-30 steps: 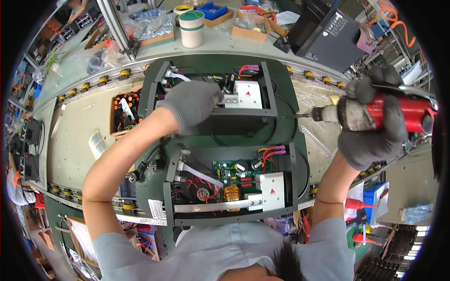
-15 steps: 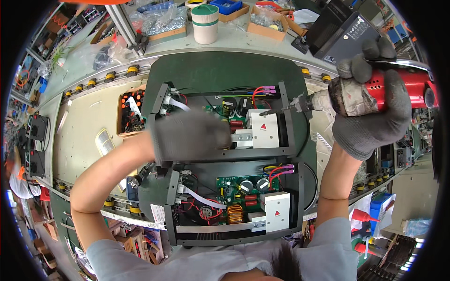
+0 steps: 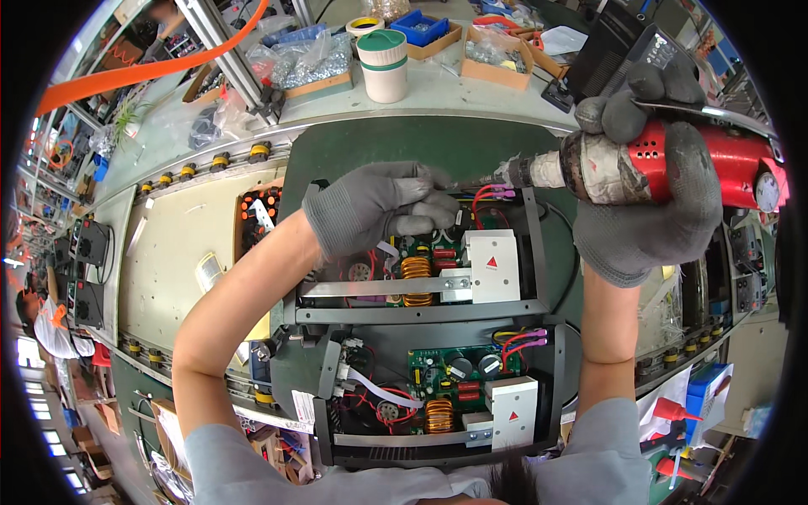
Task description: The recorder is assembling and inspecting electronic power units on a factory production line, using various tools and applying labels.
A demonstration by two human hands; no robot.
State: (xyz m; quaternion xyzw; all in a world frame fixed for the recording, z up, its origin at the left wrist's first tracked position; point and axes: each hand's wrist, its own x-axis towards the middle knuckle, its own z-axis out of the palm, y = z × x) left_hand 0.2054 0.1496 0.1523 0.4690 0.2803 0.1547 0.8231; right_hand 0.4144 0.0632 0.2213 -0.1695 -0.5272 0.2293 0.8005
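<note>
My gloved right hand (image 3: 644, 231) grips a red power screwdriver (image 3: 720, 164) with a tape-wrapped front, held level at the right. Its bit points left, over the back of the farther open electronics unit (image 3: 421, 315). My gloved left hand (image 3: 383, 206) is at the bit's tip, fingers drawn together; whatever they pinch is too small to make out. Below the hands, that unit shows a copper coil (image 3: 417, 282), a green board and a white block (image 3: 492, 265) with a red triangle. A matching open unit (image 3: 446, 454) lies nearer me. My left hand hides the farther unit's back left.
Both units rest on a dark green board (image 3: 337, 139) above a roller conveyor (image 3: 220, 160). An open box of orange and black parts (image 3: 257, 210) sits left. Behind stand a lidded cup (image 3: 384, 80), boxes of small hardware (image 3: 497, 67) and a black case (image 3: 614, 50). An orange strap (image 3: 168, 71) crosses the upper left.
My left hand has moved up and right from over the farther unit to the screwdriver's tip. The screwdriver has shifted slightly left. The whole view has tilted, so the units sit lower and farther right.
</note>
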